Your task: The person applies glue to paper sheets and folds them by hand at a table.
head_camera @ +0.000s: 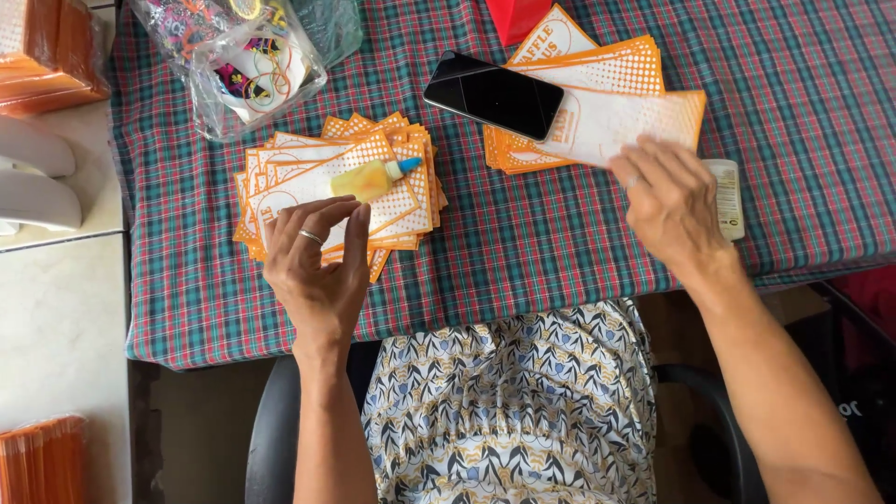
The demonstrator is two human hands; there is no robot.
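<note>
While my left hand [315, 271] rests at the near edge of the fanned pile of orange-and-white paper sleeves [331, 187], its fingers are loosely spread and curled, thumb raised, and they clamp on nothing; the fingertips just touch the top sleeve. On that same pile lies a small yellow glue bottle with a blue cap [373, 178], tilted, cap pointing to the right, just beyond my fingertips and not touched.

My right hand [670, 201] lies flat, palm down, fingers together and stretched onto the near right corner of the second stack of orange-and-white paper sleeves [607, 112]. It presses rather than grips; nothing is pinched that I can see. A black smartphone [495, 94] sits face up across that stack's left end, well clear of my fingers. Just beside my right hand, partly under it, a white plastic tube [728, 196] lies along the cloth.

Between the two piles the green-and-red plaid tablecloth [523, 252] is bare, and it stays bare down to the table's near edge above my patterned lap. Far left, a clear plastic bag of coloured rubber bands [238, 61] sits just beyond the fanned pile. A red object [516, 17] pokes in at the far edge, near the second stack.
</note>
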